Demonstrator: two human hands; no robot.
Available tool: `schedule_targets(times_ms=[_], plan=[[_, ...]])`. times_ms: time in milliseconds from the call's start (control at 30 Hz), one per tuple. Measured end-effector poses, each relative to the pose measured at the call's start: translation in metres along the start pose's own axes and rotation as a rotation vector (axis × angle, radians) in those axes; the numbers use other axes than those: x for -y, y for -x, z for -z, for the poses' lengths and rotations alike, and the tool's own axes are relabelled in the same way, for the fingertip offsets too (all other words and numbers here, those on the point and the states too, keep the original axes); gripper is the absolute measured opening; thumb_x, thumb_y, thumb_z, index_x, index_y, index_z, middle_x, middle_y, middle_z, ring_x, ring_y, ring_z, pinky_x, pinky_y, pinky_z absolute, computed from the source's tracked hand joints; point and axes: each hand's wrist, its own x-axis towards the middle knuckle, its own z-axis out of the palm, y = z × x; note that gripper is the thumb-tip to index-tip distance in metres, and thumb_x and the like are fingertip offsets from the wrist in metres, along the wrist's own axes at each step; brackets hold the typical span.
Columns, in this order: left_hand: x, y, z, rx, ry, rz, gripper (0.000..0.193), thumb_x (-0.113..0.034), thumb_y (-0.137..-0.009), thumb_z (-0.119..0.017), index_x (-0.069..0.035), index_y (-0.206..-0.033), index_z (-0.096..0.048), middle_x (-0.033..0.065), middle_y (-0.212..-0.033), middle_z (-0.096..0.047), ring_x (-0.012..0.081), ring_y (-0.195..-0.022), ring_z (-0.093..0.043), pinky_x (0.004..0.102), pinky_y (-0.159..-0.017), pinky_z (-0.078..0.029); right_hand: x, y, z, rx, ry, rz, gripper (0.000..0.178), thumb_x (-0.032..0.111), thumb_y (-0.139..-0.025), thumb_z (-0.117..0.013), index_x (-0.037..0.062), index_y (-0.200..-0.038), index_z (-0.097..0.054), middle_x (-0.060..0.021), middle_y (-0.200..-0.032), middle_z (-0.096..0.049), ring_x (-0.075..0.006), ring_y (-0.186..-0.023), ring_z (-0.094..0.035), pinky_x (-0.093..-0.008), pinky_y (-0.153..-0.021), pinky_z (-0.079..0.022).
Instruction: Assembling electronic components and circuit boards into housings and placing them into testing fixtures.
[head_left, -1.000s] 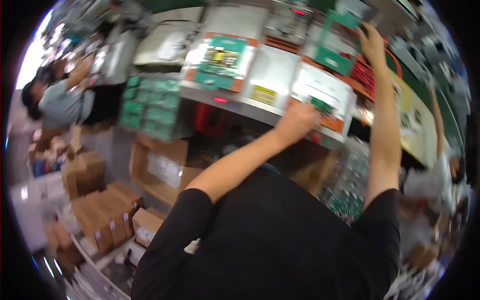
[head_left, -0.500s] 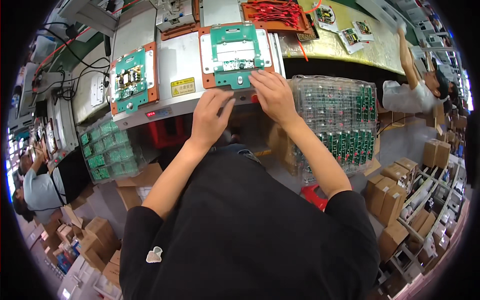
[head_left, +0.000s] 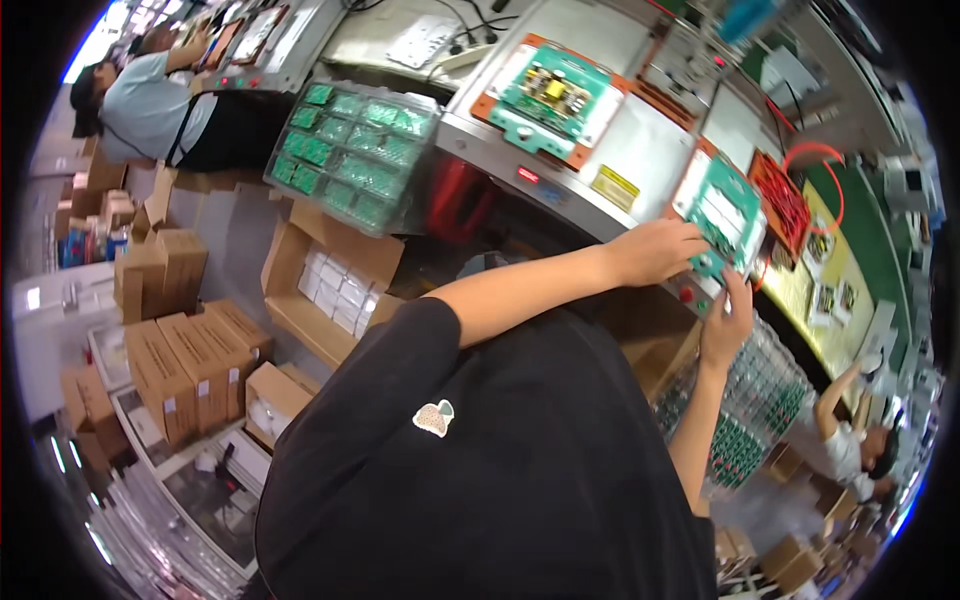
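At the right end of the metal bench, both my hands work at the near edge of a green fixture (head_left: 735, 200) set in an orange-brown frame. My left hand (head_left: 655, 250) reaches across with its fingers bent together, tips against the fixture's near left edge beside a small circuit board (head_left: 716, 238). Over the near right corner, my right hand (head_left: 728, 320) has thumb and fingers drawn close together. Whatever lies between the fingertips of either hand is too small to make out. A second green fixture (head_left: 525, 133), farther left, carries a circuit board with a yellow component (head_left: 555, 90).
Clear trays of green boards stand left (head_left: 350, 155) and right (head_left: 765, 385) of the bench. Red wires fill an orange tray (head_left: 780, 200) beyond the right fixture. An open carton (head_left: 335, 290) stands on the floor at left. Co-workers sit at far left (head_left: 155, 110) and far right (head_left: 850, 445).
My view has swung left, so the bench now slants to the right. My left hand has come from the space before the fixture onto its edge; my right hand's fingers have bent inward.
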Motion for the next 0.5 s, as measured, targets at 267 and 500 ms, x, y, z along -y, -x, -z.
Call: schedule_targets(times_ms=[267,500], plan=[[0.141,0.237,0.225,-0.644,-0.673,0.859,0.03,-0.008,-0.085,-0.057,0.001,-0.114,-0.061,0.0216,-0.113,-0.063,0.0396,-0.106,-0.058,0.0453,-0.093,-0.046,0.095,0.013,-0.003,0.118,-0.596,-0.282,0.02,-0.013,-0.089,-0.05,-0.0028,-0.095,-0.066,-0.0086,-0.095,-0.065,-0.0117,-0.074,-0.059,-0.0229,-0.07,-0.047],[0.166,0.355,0.312,-0.096,-0.926,1.333,0.055,-0.028,-0.085,-0.071,0.005,-0.126,-0.053,0.0281,-0.132,-0.053,0.0403,-0.12,-0.053,0.0445,-0.1,-0.045,0.145,-0.025,-0.004,0.651,-0.565,-0.127,0.022,-0.017,-0.081,-0.052,-0.0046,-0.091,-0.067,-0.0131,-0.098,-0.067,-0.0158,-0.074,-0.063,-0.0247,-0.067,-0.05]])
